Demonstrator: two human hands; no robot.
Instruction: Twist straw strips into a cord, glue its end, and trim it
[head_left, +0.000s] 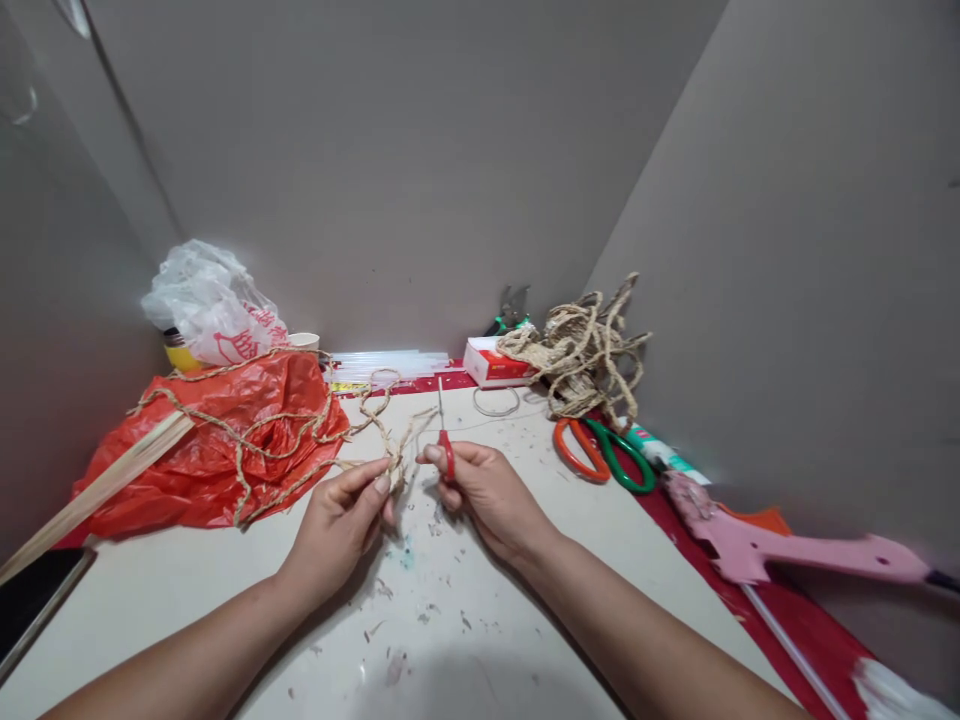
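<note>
My left hand (330,525) is closed, thumb and forefinger pinching a thin braided straw rope (386,437) near a frayed end. The rope loops back from there across a crumpled red plastic bag (217,475). Just to the right, my right hand (495,495) is closed around a small pair of red-handled scissors (448,455), narrow blades pointing up and away. The blades stand a little to the right of the loose straw ends. Whether the scissors are fully closed is hard to make out.
A white plastic bag (206,300) stands at the back left, near clear sticks (390,364). A red-and-white box (491,362), a wire ring (496,402) and a rope heap (581,350) lie back right. Orange-and-green-handled scissors (619,458) and a pink glue gun (817,556) line the right edge.
</note>
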